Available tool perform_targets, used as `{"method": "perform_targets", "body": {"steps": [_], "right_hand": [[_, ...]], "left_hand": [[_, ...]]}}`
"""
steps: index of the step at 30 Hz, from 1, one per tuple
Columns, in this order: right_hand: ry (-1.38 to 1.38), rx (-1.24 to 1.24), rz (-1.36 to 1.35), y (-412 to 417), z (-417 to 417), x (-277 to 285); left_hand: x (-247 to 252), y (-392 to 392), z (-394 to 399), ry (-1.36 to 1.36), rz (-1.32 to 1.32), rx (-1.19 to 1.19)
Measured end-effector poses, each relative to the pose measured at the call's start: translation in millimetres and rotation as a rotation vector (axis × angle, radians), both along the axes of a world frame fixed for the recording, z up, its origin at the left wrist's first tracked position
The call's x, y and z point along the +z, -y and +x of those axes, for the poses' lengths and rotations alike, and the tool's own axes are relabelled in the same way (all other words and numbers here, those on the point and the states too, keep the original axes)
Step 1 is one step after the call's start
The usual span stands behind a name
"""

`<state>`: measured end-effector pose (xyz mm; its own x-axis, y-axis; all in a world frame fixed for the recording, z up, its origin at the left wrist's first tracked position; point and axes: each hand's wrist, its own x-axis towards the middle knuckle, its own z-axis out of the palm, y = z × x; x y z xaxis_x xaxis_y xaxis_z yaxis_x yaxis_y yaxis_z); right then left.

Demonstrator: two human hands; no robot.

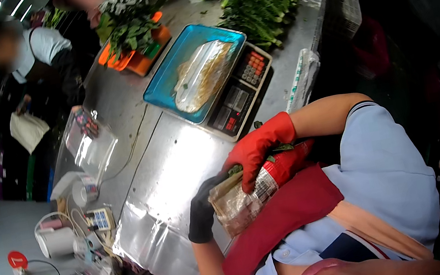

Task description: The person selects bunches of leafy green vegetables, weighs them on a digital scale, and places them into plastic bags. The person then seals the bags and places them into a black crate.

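My right hand [253, 149], in a red rubber glove, is closed over a used plastic packet [237, 209] held against my dark red apron. The packet is clear and red and bears a barcode. My left hand [208, 206], in a black glove, grips its other end; its fingertips are partly hidden. Some green leaves [281, 148] poke out between the packet and my red glove. Beyond my hands stands a digital scale [235, 97] with a blue tray [157, 84]. A clear plastic-covered, whitish and yellowish item [205, 76] lies in the tray.
Leafy greens [262, 2] are heaped at the table's far end, near an orange basket [138, 63] with leaves. Flat clear bags [155, 246] lie left of me. A label roll [84, 192] and power strip [100, 219] sit at the edge. A co-worker [50, 48] stands opposite.
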<state>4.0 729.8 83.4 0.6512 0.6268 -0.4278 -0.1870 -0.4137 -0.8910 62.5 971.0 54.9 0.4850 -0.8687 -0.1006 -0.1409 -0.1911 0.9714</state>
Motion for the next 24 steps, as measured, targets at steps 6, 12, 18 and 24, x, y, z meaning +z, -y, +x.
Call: {"method": "perform_targets", "body": {"steps": [6, 12, 18, 24], "right_hand": [[0.167, -0.065, -0.169, 28.5, -30.1, 18.9], [0.209, -0.088, -0.136, 41.5, -41.0, 29.9], [0.240, -0.052, -0.063, 50.1, -26.5, 36.5], [0.164, 0.119, -0.361, 43.0, -5.0, 15.1]], "left_hand": [[6.1, 3.6, -4.5, -0.200, -0.054, -0.220], [6.9, 8.6, -13.8, -0.282, -0.178, -0.163], [10.6, 57.0, 3.5, 0.095, -0.012, 0.119], [-27.4, 63.2, -2.3, 0.342, -0.009, -0.161]]}}
